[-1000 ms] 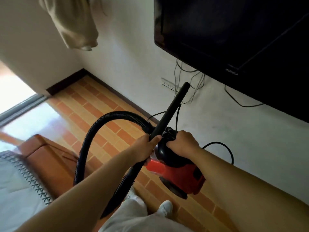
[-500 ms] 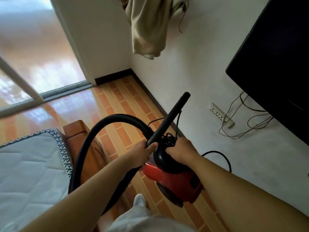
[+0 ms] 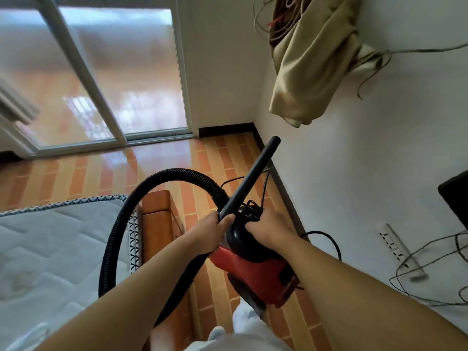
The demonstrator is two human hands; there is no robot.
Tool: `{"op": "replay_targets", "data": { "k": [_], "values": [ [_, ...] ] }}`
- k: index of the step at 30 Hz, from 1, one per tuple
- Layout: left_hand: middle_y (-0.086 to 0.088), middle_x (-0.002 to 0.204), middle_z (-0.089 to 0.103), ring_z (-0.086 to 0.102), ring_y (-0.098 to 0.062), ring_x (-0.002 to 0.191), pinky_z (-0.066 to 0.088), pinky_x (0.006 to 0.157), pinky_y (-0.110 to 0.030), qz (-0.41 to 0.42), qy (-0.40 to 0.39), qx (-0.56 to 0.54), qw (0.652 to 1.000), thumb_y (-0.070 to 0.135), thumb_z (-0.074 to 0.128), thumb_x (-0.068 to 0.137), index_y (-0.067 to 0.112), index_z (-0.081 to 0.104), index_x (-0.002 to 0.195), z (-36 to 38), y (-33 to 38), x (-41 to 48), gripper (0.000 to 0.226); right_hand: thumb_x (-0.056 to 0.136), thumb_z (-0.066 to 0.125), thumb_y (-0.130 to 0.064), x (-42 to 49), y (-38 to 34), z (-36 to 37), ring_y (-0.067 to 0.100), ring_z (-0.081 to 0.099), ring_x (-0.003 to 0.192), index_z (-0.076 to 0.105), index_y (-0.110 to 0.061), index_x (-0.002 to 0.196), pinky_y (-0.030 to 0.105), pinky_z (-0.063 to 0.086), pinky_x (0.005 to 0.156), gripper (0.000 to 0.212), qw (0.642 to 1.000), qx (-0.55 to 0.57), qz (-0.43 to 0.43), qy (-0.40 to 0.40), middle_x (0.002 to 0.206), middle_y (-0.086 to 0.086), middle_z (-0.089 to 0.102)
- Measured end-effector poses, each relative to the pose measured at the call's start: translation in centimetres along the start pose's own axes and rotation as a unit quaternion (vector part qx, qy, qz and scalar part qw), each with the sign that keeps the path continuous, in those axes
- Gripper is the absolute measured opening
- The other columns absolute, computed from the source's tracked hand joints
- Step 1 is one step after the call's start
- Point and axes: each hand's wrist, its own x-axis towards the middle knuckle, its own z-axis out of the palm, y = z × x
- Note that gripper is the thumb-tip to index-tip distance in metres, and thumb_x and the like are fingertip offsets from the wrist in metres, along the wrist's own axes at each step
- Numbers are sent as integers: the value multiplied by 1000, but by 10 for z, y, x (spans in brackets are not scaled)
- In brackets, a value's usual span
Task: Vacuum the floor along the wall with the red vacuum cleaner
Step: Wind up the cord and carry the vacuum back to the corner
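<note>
I carry the red vacuum cleaner [image 3: 255, 272] off the floor in front of me. My right hand [image 3: 269, 228] grips its black top handle. My left hand [image 3: 211, 233] grips the base of the black tube [image 3: 249, 177], whose open end points up and forward toward the room corner. The black ribbed hose [image 3: 141, 188] loops from the tube over to the left and down behind my left arm. The brick-patterned floor [image 3: 220, 158] runs along the white wall [image 3: 342, 173] with its dark skirting.
A bed with a white mattress [image 3: 50, 239] and a wooden frame [image 3: 157, 224] stands close on the left. A glass sliding door [image 3: 114, 72] is ahead. A beige cloth [image 3: 311, 64] hangs on the wall. A power strip [image 3: 395, 247] and loose cables lie at right, beside a black screen corner [image 3: 455, 196].
My view has swung left toward the corner and the glass door. The big black screen has slid almost out of view. Both hands keep the same grip on the vacuum.
</note>
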Motion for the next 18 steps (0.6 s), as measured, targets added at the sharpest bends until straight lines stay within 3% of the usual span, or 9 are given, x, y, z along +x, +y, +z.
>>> {"op": "replay_targets", "data": {
  "k": [7,10,13,18],
  "values": [
    [-5,88,61,59,-17,68,49,59,-30,-46,73,-11,996,57,39,103,15,48,119,-40,16,66,46,81,63,-40,98,-44,-18,28,66,85,64,-20,92,36,57,74,23,996,-46,-66,-49,91,5,68],
    [-7,87,61,59,-18,63,50,52,-31,-67,96,-46,992,58,41,102,16,48,115,-58,24,92,45,77,62,-40,134,-65,-27,28,65,82,61,-21,84,41,60,76,21,993,-60,-90,-56,88,5,67],
    [-10,88,60,58,-20,60,48,44,-28,-74,119,-81,987,57,42,102,18,46,112,-79,32,111,40,81,61,-37,167,-92,-38,28,65,84,63,-19,90,39,58,75,21,988,-82,-113,-63,89,4,66],
    [-7,89,61,60,-17,66,46,47,-24,-70,142,-91,983,54,40,104,17,47,115,-117,33,145,39,81,60,-38,221,-138,-42,29,65,85,63,-20,89,38,58,77,21,980,-123,-144,-68,89,4,66]
  ]
}}
